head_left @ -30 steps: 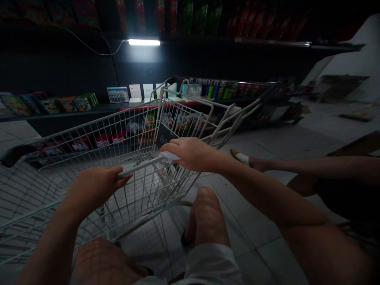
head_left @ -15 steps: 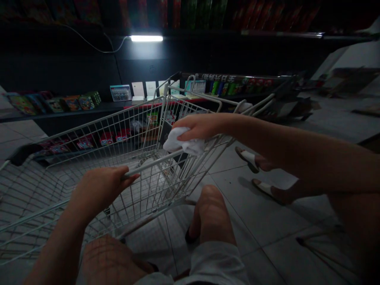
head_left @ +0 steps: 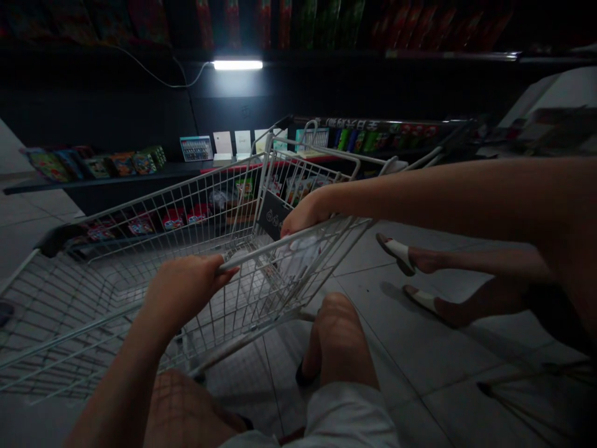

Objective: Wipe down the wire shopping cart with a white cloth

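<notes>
The left hand [head_left: 184, 289] is closed around the grey handle [head_left: 261, 256] of a white wire shopping cart [head_left: 205, 199], its fingers curled over the bar. The right hand [head_left: 303, 214] reaches past the handle, its fingers [head_left: 290, 225] bent downward into the basket, and its grip is narrow. A white cloth [head_left: 298, 256] shows through the wire just below it, but whether the fingers hold it cannot be told.

The cart stands on the tiled floor [head_left: 420, 373], directly in front of the person's own bare knees [head_left: 338, 330]. Its near end is by those knees, and its far end points toward a dark shelf [head_left: 107, 182]. Fixed inside the cart's far end is a black plate [head_left: 273, 214] with small white round marks, too small to read.

Along the shelf sit colourful boxes [head_left: 109, 163], a printed card with a grid of small pictures [head_left: 196, 148], and plain white cards [head_left: 233, 142]. Red packets [head_left: 173, 219] sit lower down, behind the wire. A strip of lettering [head_left: 373, 122] runs along the far shelf edge above green and red packs [head_left: 387, 140], but it is too blurred to read. A strip light [head_left: 237, 65] glows above, with a thin cable [head_left: 158, 74] trailing from it. To the right, another person's legs [head_left: 480, 261] stretch across the floor, the feet in white-strapped sandals [head_left: 396, 253].
</notes>
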`<state>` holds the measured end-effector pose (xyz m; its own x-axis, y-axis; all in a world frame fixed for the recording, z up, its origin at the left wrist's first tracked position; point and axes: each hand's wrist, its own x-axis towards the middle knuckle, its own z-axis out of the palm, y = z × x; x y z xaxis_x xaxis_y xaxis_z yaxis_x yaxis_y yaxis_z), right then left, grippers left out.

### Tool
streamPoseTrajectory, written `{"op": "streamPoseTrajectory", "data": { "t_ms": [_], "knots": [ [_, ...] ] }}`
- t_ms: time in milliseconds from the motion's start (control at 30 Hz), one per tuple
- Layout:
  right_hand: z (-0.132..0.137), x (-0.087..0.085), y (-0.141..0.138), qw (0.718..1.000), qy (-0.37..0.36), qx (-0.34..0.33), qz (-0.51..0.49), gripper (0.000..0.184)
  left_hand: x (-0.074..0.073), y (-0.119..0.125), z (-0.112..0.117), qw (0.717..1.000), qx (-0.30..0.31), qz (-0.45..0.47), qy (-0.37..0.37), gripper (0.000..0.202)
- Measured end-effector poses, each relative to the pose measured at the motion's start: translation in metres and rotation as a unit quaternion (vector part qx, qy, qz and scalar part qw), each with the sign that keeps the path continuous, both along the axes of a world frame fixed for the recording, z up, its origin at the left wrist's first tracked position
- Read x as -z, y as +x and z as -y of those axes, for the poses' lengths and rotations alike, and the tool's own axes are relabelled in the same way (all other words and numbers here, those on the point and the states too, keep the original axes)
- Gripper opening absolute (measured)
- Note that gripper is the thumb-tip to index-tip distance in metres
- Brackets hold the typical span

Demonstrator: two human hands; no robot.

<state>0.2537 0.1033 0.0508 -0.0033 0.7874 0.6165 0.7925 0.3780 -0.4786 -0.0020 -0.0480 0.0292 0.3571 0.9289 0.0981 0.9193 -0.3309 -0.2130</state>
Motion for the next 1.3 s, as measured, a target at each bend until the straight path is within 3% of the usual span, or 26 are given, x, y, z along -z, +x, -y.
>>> {"op": "streamPoseTrajectory", "data": {
  "t_ms": [167, 300, 433, 533, 667, 733, 800, 933, 1033, 1067, 1133, 1233, 1300],
  "knots": [
    [-0.012, -0.011, 0.01, 0.999, -0.048, 0.02, 0.007, 0.068, 0.001, -0.003, 0.0, 1.0, -0.006, 0.009, -0.002, 0.05],
    [-0.008, 0.002, -0.009, 0.998, -0.024, 0.012, -0.051, 0.059, 0.001, -0.001, -0.001, 1.0, -0.014, 0.009, -0.01, 0.049],
    [0.005, 0.019, -0.029, 0.995, -0.07, -0.029, -0.07, 0.045, 0.0, 0.002, 0.0, 1.0, -0.014, 0.008, -0.006, 0.049],
    [0.006, 0.024, -0.041, 0.994, -0.082, -0.048, -0.059, 0.046, 0.0, 0.003, 0.001, 1.0, -0.008, 0.007, 0.004, 0.051],
    [-0.011, 0.002, -0.04, 0.996, -0.072, -0.045, -0.028, 0.061, 0.001, 0.001, 0.001, 1.0, 0.007, 0.01, 0.005, 0.05],
    [-0.02, -0.015, -0.036, 0.989, -0.12, -0.085, 0.026, 0.063, 0.001, 0.001, 0.0, 1.0, 0.006, 0.01, 0.002, 0.05],
    [-0.021, -0.021, -0.042, 0.967, -0.174, -0.158, 0.098, 0.063, 0.001, 0.0, 0.0, 1.0, 0.003, 0.012, -0.002, 0.051],
    [0.008, 0.007, -0.081, 0.915, -0.185, -0.28, 0.222, 0.059, -0.001, 0.002, 0.002, 1.0, -0.003, 0.022, -0.01, 0.047],
    [0.038, 0.016, -0.102, 0.898, -0.147, -0.312, 0.275, 0.039, -0.002, 0.002, 0.002, 1.0, 0.0, 0.02, -0.011, 0.045],
    [0.046, 0.008, -0.102, 0.89, -0.143, -0.319, 0.294, 0.028, -0.002, 0.002, 0.002, 1.0, 0.003, 0.019, -0.01, 0.045],
    [0.058, -0.025, -0.088, 0.873, -0.148, -0.332, 0.325, 0.014, -0.002, 0.0, 0.002, 1.0, 0.008, 0.018, -0.008, 0.045],
    [0.07, -0.087, -0.046, 0.863, -0.142, -0.343, 0.342, 0.024, 0.0, -0.004, 0.001, 1.0, 0.009, 0.013, -0.007, 0.049],
    [0.079, -0.108, -0.015, 0.877, -0.101, -0.32, 0.343, 0.03, 0.002, -0.007, 0.001, 1.0, 0.01, 0.012, -0.005, 0.05]
  ]
}}
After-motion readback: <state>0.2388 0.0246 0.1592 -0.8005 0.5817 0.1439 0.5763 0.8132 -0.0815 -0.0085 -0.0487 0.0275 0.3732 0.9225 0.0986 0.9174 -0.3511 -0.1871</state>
